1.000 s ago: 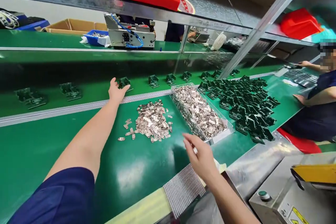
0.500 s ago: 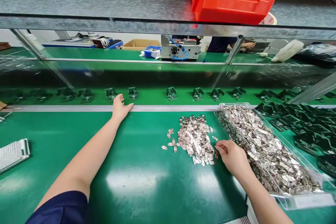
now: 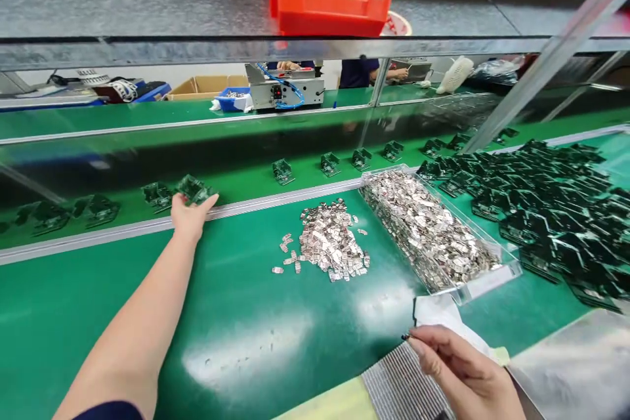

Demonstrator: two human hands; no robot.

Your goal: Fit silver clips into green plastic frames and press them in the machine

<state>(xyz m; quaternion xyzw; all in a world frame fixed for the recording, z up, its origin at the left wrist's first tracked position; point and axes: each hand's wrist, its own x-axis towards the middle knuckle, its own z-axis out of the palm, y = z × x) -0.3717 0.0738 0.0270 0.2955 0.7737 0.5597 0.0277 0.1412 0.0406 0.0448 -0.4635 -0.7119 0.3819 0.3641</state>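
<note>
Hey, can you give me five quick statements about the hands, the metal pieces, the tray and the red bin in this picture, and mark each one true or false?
1. The loose metal pile lies left of the clear tray. True.
2. The left hand is at a green circuit board. True.
3. The right hand is reaching into the tray. False: it is on the near side of the tray, pinching a small dark piece.
4. The red bin stands on the green tabletop. False: it is up on the shelf.
5. The heaped boards are right of the tray. True.
</note>
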